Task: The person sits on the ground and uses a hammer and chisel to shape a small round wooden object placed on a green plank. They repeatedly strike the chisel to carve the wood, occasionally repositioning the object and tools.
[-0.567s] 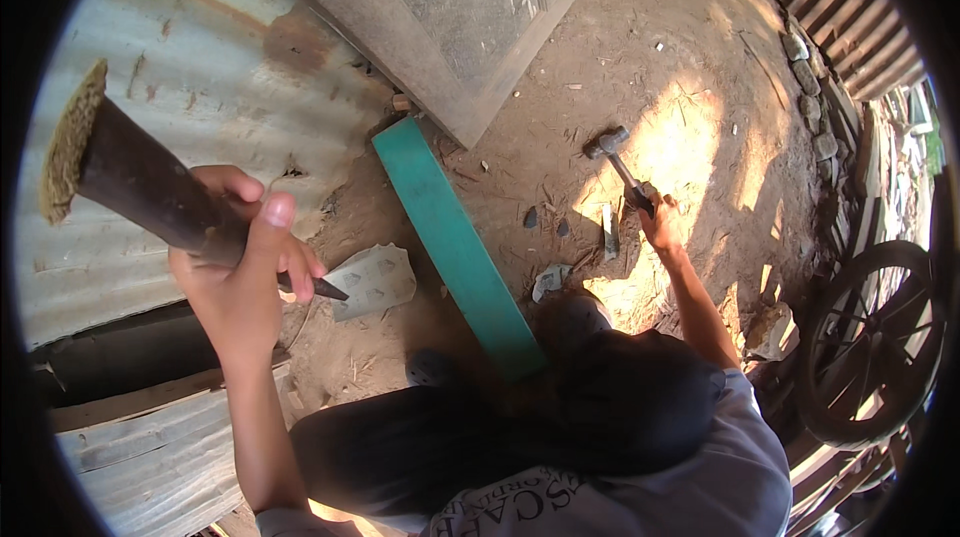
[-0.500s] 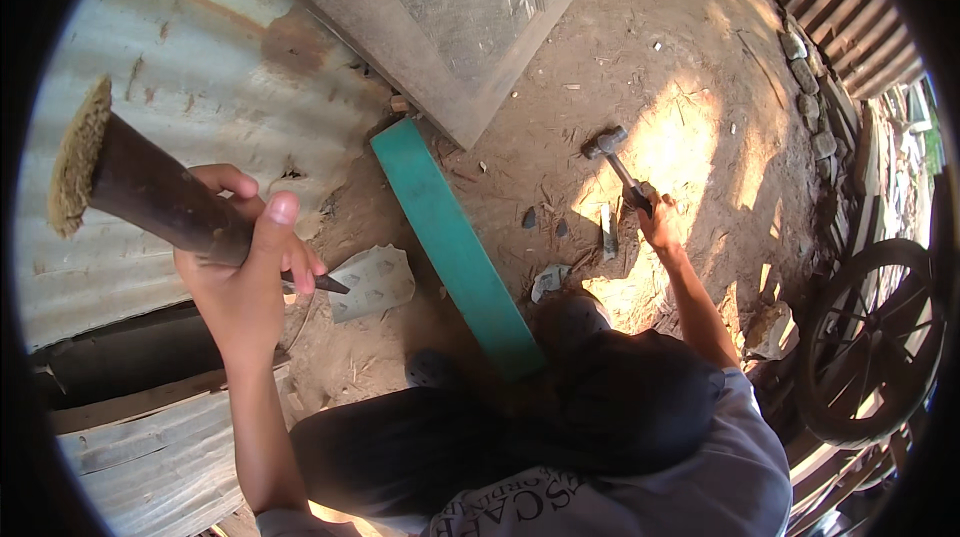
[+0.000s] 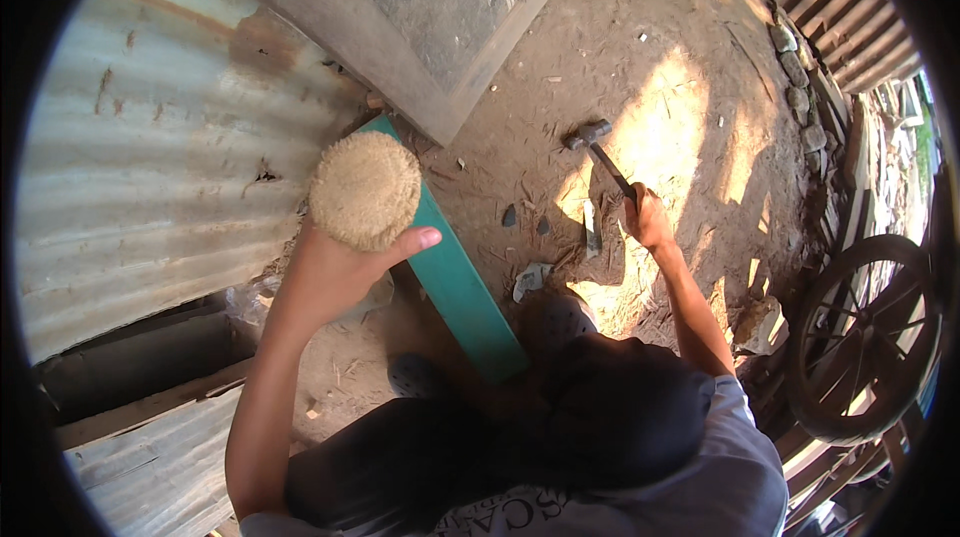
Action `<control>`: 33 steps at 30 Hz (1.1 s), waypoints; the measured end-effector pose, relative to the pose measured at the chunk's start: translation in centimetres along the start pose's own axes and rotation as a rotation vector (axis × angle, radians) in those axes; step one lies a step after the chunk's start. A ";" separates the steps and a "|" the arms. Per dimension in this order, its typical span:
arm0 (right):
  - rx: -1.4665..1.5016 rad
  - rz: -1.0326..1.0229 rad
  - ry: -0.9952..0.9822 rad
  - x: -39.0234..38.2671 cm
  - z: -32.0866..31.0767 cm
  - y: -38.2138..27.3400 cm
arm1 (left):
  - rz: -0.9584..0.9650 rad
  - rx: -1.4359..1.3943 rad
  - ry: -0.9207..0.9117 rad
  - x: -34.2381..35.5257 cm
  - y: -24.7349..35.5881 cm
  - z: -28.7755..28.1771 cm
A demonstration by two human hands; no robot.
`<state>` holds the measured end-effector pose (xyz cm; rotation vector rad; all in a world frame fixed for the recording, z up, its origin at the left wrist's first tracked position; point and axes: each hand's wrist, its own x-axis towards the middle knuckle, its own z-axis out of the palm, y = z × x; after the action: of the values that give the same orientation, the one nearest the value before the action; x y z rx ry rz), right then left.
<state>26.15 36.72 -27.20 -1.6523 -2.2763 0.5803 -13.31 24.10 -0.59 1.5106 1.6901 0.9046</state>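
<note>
My left hand [image 3: 338,272] is closed around the thick handle of a chisel [image 3: 365,189], whose frayed, fibrous butt end faces up at me. Its blade is hidden below the hand. Beneath and just right of that hand lies a long teal-painted wooden beam [image 3: 462,292], slanting from upper left toward my legs. Out to the right, my right hand [image 3: 650,220] grips a hammer [image 3: 612,169] by its dark handle. The hammer's metal head points up and left, apart from the chisel and the beam.
A grey panelled door [image 3: 425,102] lies beyond the beam. Corrugated metal sheets [image 3: 150,157] line the left. Wood chips and small dark pieces [image 3: 510,216] are scattered over the dirt floor [image 3: 560,67]. At the right stand a spoked wheel [image 3: 865,337], stones [image 3: 797,69] and stacked wood.
My left hand has swung right, to the beam, turning the chisel from sideways to butt end up. The hammer in my right hand has shifted slightly left.
</note>
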 end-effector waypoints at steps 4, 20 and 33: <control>0.275 0.097 -0.017 0.5 0.1 -0.6 | -0.103 0.063 -0.142 1.3 -3.1 2.9; 0.818 0.522 -0.135 0.7 0.0 -2.0 | 0.536 0.498 -0.399 -5.6 -13.8 15.6; 0.768 0.187 -0.070 -1.4 -1.2 -12.1 | 0.224 -0.021 -0.176 -1.6 -10.8 4.6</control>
<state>16.92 32.29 -20.44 -1.4395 -1.6052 1.3587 -14.81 21.87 -12.12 1.7357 1.4028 0.8719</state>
